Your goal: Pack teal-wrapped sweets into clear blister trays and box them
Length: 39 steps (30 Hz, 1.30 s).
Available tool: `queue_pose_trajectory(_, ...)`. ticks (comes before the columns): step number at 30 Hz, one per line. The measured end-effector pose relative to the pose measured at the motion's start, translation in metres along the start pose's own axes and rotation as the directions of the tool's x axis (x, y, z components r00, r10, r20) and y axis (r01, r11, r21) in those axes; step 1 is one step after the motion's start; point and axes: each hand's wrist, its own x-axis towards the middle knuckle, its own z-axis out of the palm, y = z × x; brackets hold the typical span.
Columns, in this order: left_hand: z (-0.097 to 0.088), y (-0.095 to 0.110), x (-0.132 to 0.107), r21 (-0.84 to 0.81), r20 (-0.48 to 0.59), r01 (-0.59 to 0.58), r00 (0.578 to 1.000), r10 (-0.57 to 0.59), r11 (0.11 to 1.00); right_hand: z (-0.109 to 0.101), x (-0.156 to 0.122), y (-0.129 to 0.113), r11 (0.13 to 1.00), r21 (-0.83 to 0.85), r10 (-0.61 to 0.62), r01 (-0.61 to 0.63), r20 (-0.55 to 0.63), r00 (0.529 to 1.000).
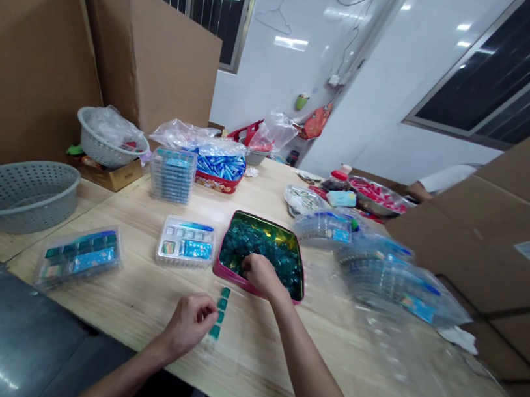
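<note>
My right hand (259, 274) reaches over the near rim of a pink-edged tin (221, 272). Its fingers are curled down among many small, shiny teal pieces (253, 239), and what they grip is hidden. On the table in front of the tin, several teal square pieces (220, 317) form a short column. Right beside this column, on its left, is my left hand (192, 321), fingers bent and closed together; anything between them is too small to make out. A clear compartment tray (186, 243) holding a blue pen and a blue packet lies left of the tin.
A filled clear tray (80, 257) lies at the left edge, near a grey basket (18, 197). Stacked trays (172, 176) and a box of blue pens (220, 167) stand behind. More clear trays (378, 267) lie right. Cardboard boxes (509, 213) flank the table; another person's arm (437, 182) shows.
</note>
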Motion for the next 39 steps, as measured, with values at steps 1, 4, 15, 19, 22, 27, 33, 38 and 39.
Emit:
queue_pose_trajectory(1, 0.001, 0.0, -0.001, -0.002, 0.002, 0.002, 1.0, -0.002, 1.0, 0.0, 0.002, -0.001, 1.0, -0.013, 0.007, -0.007, -0.004, 1.0)
queue_pose_trajectory(4, -0.001, -0.002, -0.002, -0.002, -0.01, 0.002, 1.0, -0.002, 1.0, 0.0, 0.004, 0.001, 1.0, -0.025, 0.003, -0.004, -0.011, 1.0)
queue_pose_trajectory(15, -0.003, 0.0, 0.0, -0.015, -0.017, 0.027, 0.999, -0.028, 1.0, 0.003, -0.009, 0.018, 0.998, 0.056, -0.017, 0.019, -0.046, 0.999)
queue_pose_trajectory(19, 0.002, -0.001, -0.001, -0.034, -0.004, 0.022, 1.0, -0.022, 0.999, 0.002, -0.006, 0.015, 0.999, 0.049, -0.008, 0.01, -0.034, 0.999)
queue_pose_trajectory(22, 0.002, -0.002, -0.002, -0.026, -0.009, 0.029, 1.0, -0.029, 0.999, 0.003, -0.004, 0.012, 0.999, 0.053, 0.002, -0.001, -0.025, 1.0)
queue_pose_trajectory(27, 0.001, 0.001, -0.002, -0.033, -0.011, 0.034, 0.999, -0.035, 0.999, 0.004, -0.003, 0.009, 0.994, 0.1, 0.043, -0.036, -0.071, 0.997)
queue_pose_trajectory(33, -0.006, 0.005, 0.003, -0.09, -0.061, 0.039, 0.997, -0.045, 0.995, -0.007, -0.034, -0.003, 0.927, 0.371, 0.038, 0.042, -0.206, 0.978)
queue_pose_trajectory(38, -0.005, 0.016, 0.01, -0.514, 0.034, 0.126, 0.991, -0.127, 0.849, -0.001, -0.087, -0.035, 0.291, 0.956, 0.024, 0.042, -0.051, 0.998)
queue_pose_trajectory(39, -0.004, 0.017, 0.011, -0.577, 0.068, 0.146, 0.989, -0.131, 0.804, 0.004, -0.095, -0.042, 0.204, 0.979, 0.029, 0.006, -0.012, 1.0)
